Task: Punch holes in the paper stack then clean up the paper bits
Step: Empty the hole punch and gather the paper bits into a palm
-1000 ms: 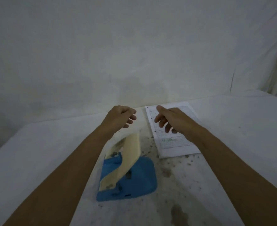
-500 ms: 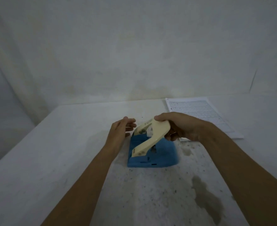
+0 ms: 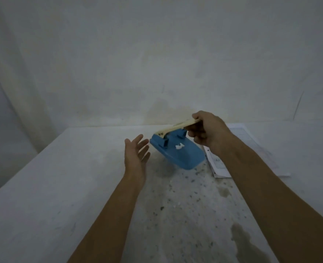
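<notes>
Right hand (image 3: 208, 130) grip clenched on tilted hole punch (image 3: 177, 151), left hand (image 3: 136, 152) released, paper stack (image 3: 240, 149) behind.

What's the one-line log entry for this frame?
right hand: grips hole punch by cream lever, lifted, tilted | left hand: open, beside it | paper stack: on table

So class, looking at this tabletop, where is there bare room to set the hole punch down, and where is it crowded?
Free: the table's left side, from the left hand out to the edge. Crowded: the right side, where the paper stack lies under the right hand gripping the lifted hole punch; stains and paper bits speckle the near middle.
</notes>
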